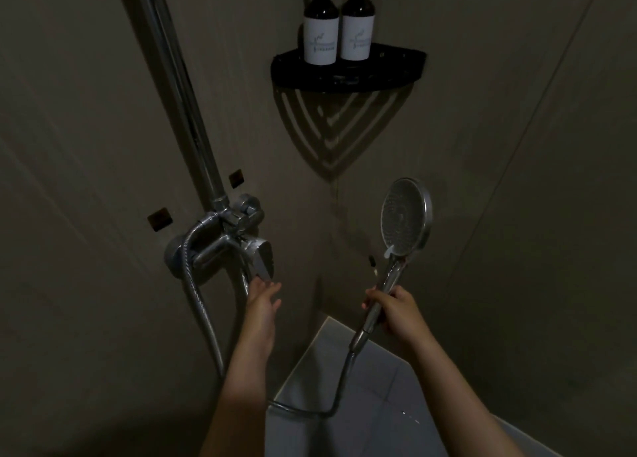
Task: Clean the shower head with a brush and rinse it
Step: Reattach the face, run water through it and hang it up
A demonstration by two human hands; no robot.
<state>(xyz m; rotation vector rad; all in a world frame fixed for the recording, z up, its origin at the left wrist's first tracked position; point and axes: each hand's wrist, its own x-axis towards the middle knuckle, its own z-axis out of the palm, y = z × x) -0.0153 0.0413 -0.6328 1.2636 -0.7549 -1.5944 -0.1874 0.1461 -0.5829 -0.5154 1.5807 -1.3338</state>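
Fingers of the right hand wrap the shower head handle (face up), left hand spread at the faucet lever.

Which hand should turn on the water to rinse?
Left. The left hand is open with its fingertips at the faucet lever, while the right hand is gripping the shower head by its handle.

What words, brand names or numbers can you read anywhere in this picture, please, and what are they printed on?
Left bottle on the corner shelf: white label with a small logo and lines of print, too blurred to read.
Right bottle: the same kind of label, also unreadable.
Shower head, mixer tap: no text visible.
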